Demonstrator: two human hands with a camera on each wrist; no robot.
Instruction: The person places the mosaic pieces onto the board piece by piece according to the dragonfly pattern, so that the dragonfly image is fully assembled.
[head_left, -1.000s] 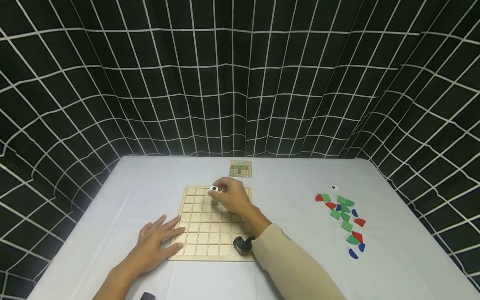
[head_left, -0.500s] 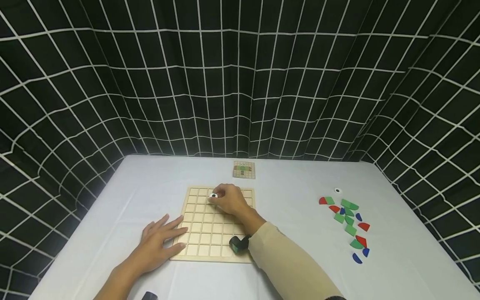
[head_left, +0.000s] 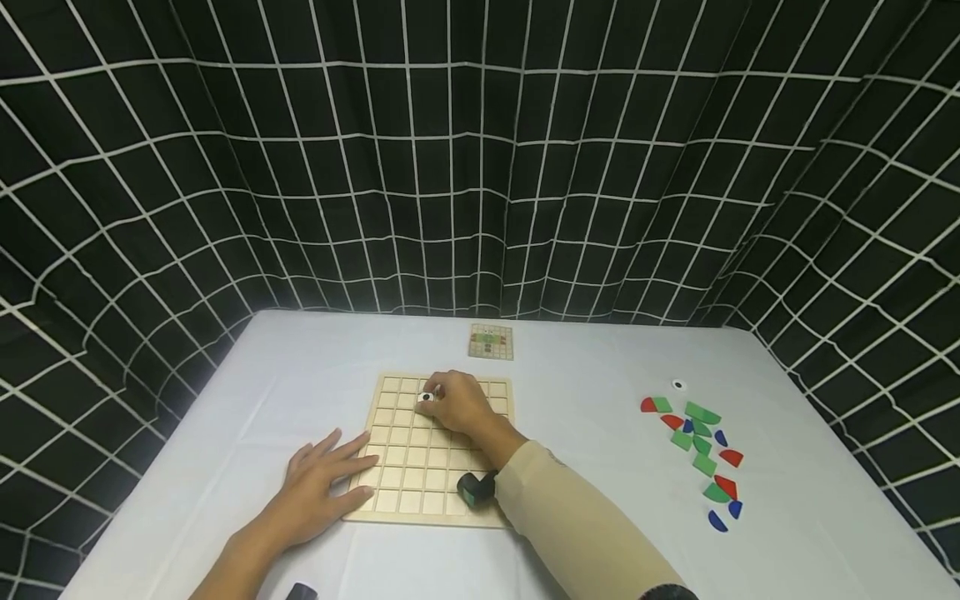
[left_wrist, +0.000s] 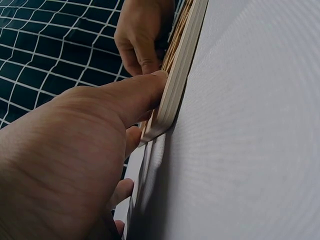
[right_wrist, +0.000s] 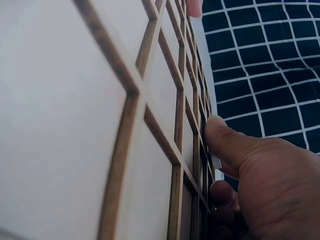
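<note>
A square wooden grid board (head_left: pixel 411 479) lies on the white table. My right hand (head_left: pixel 459 406) pinches a small white disc with a black dot (head_left: pixel 425 397) between thumb and fingers, low over the board's upper rows. In the right wrist view the thumb (right_wrist: pixel 235 142) and fingertips are right at the grid's far cells, and only a pale sliver of the disc shows. My left hand (head_left: pixel 315 483) is spread with fairly straight fingers along the board's left edge. Its thumb (left_wrist: pixel 145 90) rests on the board's rim (left_wrist: pixel 177 85) in the left wrist view.
A small pattern card (head_left: pixel 491 342) lies behind the board. To the right are a second white disc with a black dot (head_left: pixel 678 385) and several flat green (head_left: pixel 704 464), red (head_left: pixel 731 458) and blue pieces (head_left: pixel 717 521). A dark gridded curtain (head_left: pixel 465 167) surrounds the table.
My right hand has come down and slightly nearer with the disc, lower over the grid. The left hand keeps its place on the board's edge. The head view has shifted a little.
</note>
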